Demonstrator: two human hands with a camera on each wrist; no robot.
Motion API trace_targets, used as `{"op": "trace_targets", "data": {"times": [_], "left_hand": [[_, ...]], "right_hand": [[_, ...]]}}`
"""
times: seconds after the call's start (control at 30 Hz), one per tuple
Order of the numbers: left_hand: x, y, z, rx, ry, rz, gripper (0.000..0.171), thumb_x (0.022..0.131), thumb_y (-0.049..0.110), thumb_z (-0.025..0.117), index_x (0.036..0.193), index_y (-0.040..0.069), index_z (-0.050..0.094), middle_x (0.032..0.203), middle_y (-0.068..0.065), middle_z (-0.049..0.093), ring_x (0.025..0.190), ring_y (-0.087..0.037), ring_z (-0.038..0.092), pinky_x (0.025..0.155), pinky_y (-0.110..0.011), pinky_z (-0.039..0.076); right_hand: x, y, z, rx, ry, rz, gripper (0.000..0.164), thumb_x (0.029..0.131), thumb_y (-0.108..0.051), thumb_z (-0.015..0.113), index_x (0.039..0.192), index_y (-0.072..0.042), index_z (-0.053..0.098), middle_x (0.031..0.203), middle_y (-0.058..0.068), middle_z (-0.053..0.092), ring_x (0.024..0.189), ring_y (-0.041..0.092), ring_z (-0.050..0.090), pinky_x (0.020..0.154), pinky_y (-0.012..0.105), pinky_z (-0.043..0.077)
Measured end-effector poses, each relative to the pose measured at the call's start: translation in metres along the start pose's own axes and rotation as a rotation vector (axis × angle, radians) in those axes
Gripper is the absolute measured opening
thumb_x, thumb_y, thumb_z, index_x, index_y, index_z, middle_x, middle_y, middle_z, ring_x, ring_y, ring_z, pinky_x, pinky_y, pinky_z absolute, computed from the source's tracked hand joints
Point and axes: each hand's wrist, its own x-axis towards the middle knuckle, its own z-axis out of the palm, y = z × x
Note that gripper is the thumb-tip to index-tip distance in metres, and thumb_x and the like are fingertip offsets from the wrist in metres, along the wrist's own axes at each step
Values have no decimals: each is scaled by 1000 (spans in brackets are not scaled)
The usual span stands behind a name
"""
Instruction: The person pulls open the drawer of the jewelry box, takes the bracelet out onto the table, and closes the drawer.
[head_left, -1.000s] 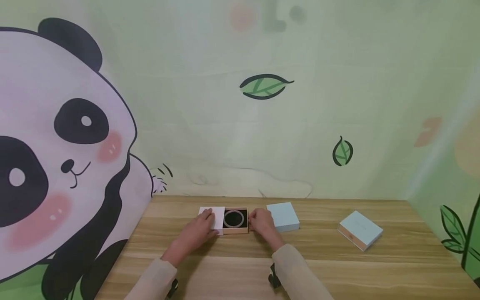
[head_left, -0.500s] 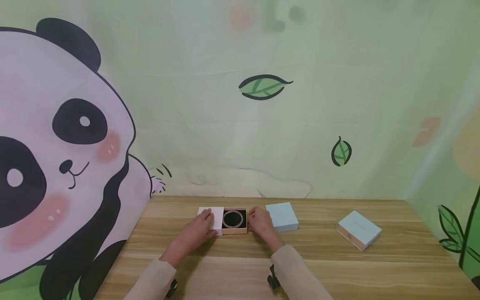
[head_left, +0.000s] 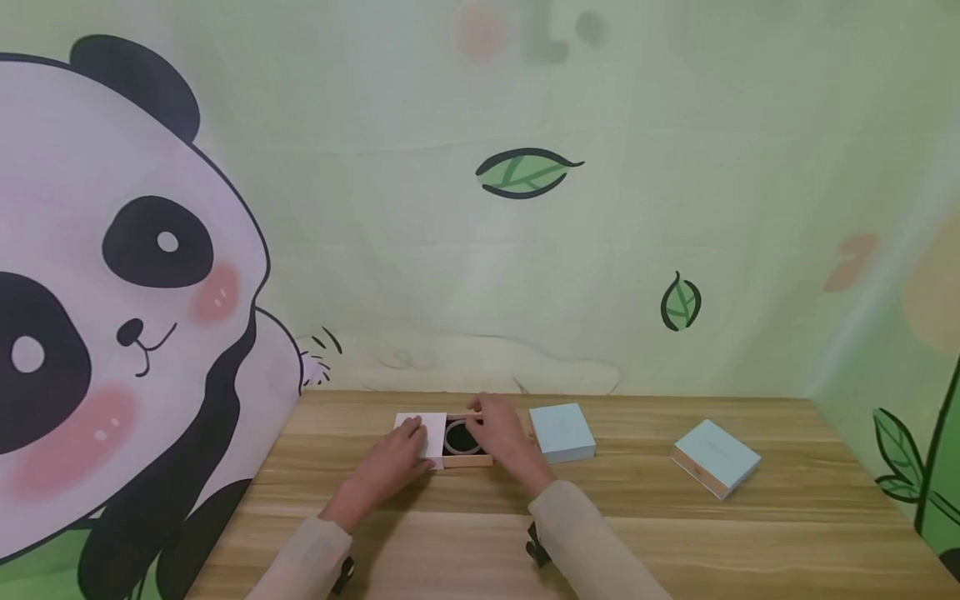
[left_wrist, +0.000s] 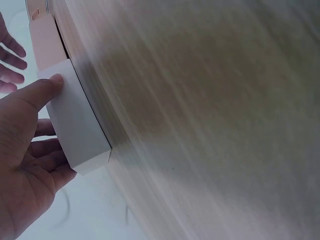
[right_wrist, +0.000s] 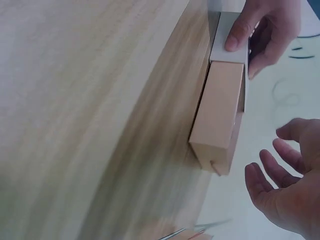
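A small drawer box lies on the table, its white sleeve (head_left: 432, 427) on the left and its orange-brown drawer (head_left: 468, 461) pulled out to the right. Inside the drawer, a pale ring like a bangle (head_left: 448, 447) sits on black lining, partly covered by my right hand. My left hand (head_left: 397, 454) grips the sleeve, thumb on the near side (left_wrist: 80, 120) and fingers over the top. Above the drawer's right half hovers my right hand (head_left: 504, 429). Its fingers (right_wrist: 277, 172) are spread and loosely bent, holding nothing and apart from the drawer in the right wrist view.
Just right of my right hand lies a closed pale blue box (head_left: 562, 432). Farther right, another pale blue box (head_left: 716, 457) with an orange-brown side sits at an angle. A printed cloth wall (head_left: 420, 275) rises behind the wooden table (head_left: 675, 550).
My right hand has let go of the drawer's right end and moved left and up over the drawer. The left hand stays on the sleeve, and the drawer stays pulled out.
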Motion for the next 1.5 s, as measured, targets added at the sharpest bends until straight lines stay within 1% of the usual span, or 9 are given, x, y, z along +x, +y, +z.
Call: {"op": "trace_targets", "data": {"times": [0.23,0.47,0.6,0.7,0.87,0.97,1.17,1.4,1.5], "left_hand": [[0,-2,0,-4,-13,9,49,87,28,82,115,-6,61,125,-26,59,108,-38,65,93,-48,56],[1,-3,0,-17,-22,14,49,88,29,81,116,-4,61,124,-23,60,105,-35,65,92,-47,57],[0,-4,-1,-29,5,34,50,87,27,82,118,-5,59,123,-24,60,104,-36,65,90,-47,58],[-1,-4,-1,-20,4,35,52,89,27,80,123,-6,59,126,-26,58,109,-38,64,93,-48,56],[-5,-3,0,14,-68,8,59,97,32,71,139,-6,54,141,-30,51,129,-45,54,106,-54,48],[-7,-4,2,22,-106,2,60,100,34,66,144,-4,51,147,-30,46,136,-45,47,111,-54,43],[-8,-14,1,22,-148,47,59,102,30,63,150,-2,46,152,-29,42,140,-44,43,114,-54,39],[-6,-20,-5,32,-196,71,58,105,31,58,154,3,42,158,-24,37,144,-41,39,116,-52,37],[-10,-19,-4,47,-203,74,58,105,30,57,153,1,42,158,-24,37,144,-41,39,116,-52,37]], "right_hand": [[6,-11,5,-132,-140,-44,33,95,-19,71,125,-5,67,130,18,63,121,32,59,96,43,54],[10,-14,14,-245,-236,-46,44,93,-28,74,131,-7,66,133,16,61,116,27,56,96,39,52],[14,-17,19,-295,-250,-62,49,92,-31,77,132,-5,65,134,16,61,121,28,57,102,41,50],[16,-19,21,-320,-252,-74,51,90,-31,80,131,-4,66,133,16,62,123,29,57,105,41,49],[19,-19,21,-345,-286,-84,48,86,-29,83,126,-7,70,129,14,64,116,26,60,100,39,51],[22,-20,19,-369,-309,-97,42,86,-29,83,122,-10,73,123,11,66,110,23,61,97,37,52],[23,-21,16,-410,-324,-140,38,86,-30,83,118,-11,76,114,8,68,101,20,62,92,34,53],[26,-22,13,-457,-346,-128,39,87,-33,82,120,-12,76,108,5,68,95,16,61,89,32,53],[25,-21,16,-453,-353,-154,34,87,-33,82,112,-12,77,102,3,68,91,15,59,86,30,53]]}}
